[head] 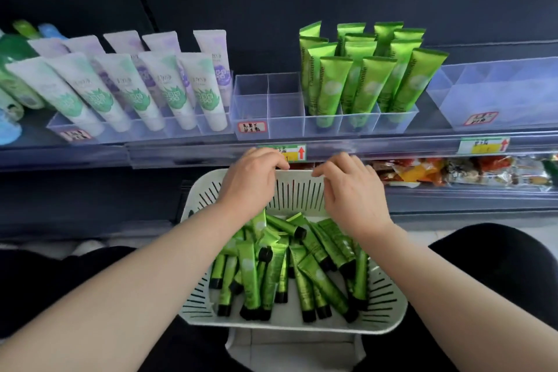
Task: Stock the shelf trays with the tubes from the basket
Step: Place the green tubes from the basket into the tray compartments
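A white slotted basket [302,195] sits in front of me, holding several green tubes with black caps [271,275] in a loose heap. My left hand [253,178] and my right hand [350,187] both lie on the basket's far rim, with fingers curled over its edge. On the shelf above, a clear divided tray [267,106] has bare compartments on its left. Its right compartments hold several upright green tubes [362,78].
White tubes with green and purple prints [136,84] fill the tray to the left. Another clear tray [498,90] stands at the right. Snack packets [453,172] lie on the lower shelf. My knees in dark trousers flank the basket.
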`<state>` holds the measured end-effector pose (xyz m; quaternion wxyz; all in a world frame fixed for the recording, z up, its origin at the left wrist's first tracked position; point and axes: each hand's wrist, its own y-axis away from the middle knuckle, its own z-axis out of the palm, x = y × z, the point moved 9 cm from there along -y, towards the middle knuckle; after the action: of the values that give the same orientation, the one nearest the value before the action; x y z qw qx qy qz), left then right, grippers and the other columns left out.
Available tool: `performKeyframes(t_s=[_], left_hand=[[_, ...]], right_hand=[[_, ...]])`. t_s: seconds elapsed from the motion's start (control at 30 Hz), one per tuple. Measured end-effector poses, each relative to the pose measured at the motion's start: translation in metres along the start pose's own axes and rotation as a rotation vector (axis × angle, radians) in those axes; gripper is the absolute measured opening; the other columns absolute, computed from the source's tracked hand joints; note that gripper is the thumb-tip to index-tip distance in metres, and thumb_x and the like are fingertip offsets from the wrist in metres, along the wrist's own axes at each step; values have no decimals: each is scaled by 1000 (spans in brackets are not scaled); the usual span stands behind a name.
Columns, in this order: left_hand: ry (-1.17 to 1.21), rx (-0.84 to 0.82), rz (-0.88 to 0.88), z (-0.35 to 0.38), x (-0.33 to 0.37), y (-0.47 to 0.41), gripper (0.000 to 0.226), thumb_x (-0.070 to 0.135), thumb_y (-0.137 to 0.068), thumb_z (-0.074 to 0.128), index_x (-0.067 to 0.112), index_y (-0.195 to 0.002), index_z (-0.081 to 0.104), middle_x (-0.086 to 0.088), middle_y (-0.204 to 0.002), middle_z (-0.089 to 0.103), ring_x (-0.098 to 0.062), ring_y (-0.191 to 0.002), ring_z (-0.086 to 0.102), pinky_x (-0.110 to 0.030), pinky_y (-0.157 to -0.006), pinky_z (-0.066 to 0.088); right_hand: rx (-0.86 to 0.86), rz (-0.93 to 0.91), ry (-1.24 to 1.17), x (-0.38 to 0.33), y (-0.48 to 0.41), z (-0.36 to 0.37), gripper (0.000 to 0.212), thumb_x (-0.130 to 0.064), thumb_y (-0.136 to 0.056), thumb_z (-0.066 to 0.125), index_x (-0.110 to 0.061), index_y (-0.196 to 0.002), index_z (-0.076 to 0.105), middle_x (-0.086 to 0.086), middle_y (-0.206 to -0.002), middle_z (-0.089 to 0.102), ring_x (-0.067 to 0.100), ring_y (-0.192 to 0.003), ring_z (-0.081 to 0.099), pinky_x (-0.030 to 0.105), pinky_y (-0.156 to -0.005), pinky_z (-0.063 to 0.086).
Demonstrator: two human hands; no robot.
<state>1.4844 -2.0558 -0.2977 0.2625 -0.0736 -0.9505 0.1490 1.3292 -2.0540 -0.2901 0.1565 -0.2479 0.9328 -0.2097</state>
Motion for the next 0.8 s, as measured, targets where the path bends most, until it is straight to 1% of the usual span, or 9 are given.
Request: performKeyframes(t_s=[0.07, 0.17, 0.23, 0.3, 0.4, 0.53, 0.6, 0.7, 0.8], left_hand=[[-31, -109, -90, 17, -20, 16, 32, -2, -92, 50, 21, -99, 72, 7, -111, 68, -16, -106, 58, -40, -92, 48], [-109, -268, -212, 36, -48, 39, 32, 2, -96, 49, 24, -108, 69, 7, -117, 65, -13, -113, 56, -35, -97, 47], [-136, -332, -263, 44, -64, 52, 29, 5, -96, 51, 24, -109, 68, 7, -119, 64, -13, -115, 56, -33, -98, 46], [-149, -366, -298, 50, -76, 62, 25, 9, -97, 52, 24, -110, 68, 7, -122, 63, -12, -117, 55, -32, -101, 45], [-149, -397, -306, 61, -83, 74, 24, 11, -97, 54, 24, -111, 67, 5, -125, 62, -12, -121, 53, -29, -104, 40], [-135, -436, -255, 77, -81, 88, 28, 6, -95, 55, 24, -112, 66, 6, -124, 62, -11, -121, 53, -28, -110, 37], [-150, -452, -233, 85, -80, 92, 30, 6, -95, 55, 26, -115, 65, 9, -127, 60, -10, -124, 51, -30, -113, 33], [-160, -457, -227, 90, -80, 92, 32, 6, -94, 56, 28, -116, 64, 10, -130, 58, -11, -127, 49, -29, -115, 27], [-152, -456, -220, 91, -80, 92, 31, 7, -93, 57, 26, -116, 64, 9, -129, 59, -10, -126, 50, -25, -111, 30]], right_hand=[[-189, 60, -2, 6, 18, 36, 29, -4, -74, 65, -21, -97, 69, 1, -94, 62, 29, -87, 61, 35, -65, 45], [-490, 148, -9, 11, 44, 84, 37, -6, -84, 56, -28, -113, 63, -6, -112, 60, 20, -107, 55, 34, -83, 46], [-651, 186, -7, 12, 58, 106, 37, -7, -87, 51, -30, -115, 60, -6, -115, 61, 18, -108, 55, 33, -85, 48], [-810, 232, -10, 12, 72, 126, 40, -2, -87, 47, -29, -115, 59, -3, -115, 62, 20, -103, 58, 34, -81, 51], [-1023, 267, 11, 12, 97, 151, 53, 8, -83, 45, -26, -123, 56, 3, -118, 60, 23, -103, 59, 37, -83, 53], [-1109, 65, 195, -2, 117, 172, 62, 0, -83, 54, -24, -140, 44, 9, -140, 42, 30, -131, 33, 43, -107, 34], [-1123, 17, 247, -6, 118, 174, 62, -3, -84, 55, -24, -141, 43, 10, -142, 36, 31, -133, 29, 44, -107, 31], [-1128, -28, 294, -7, 115, 174, 57, -9, -84, 58, -25, -137, 46, 11, -138, 36, 30, -128, 31, 43, -105, 32], [-1155, -37, 288, -6, 114, 174, 53, -14, -82, 64, -24, -132, 49, 10, -134, 38, 29, -126, 33, 42, -102, 34]])
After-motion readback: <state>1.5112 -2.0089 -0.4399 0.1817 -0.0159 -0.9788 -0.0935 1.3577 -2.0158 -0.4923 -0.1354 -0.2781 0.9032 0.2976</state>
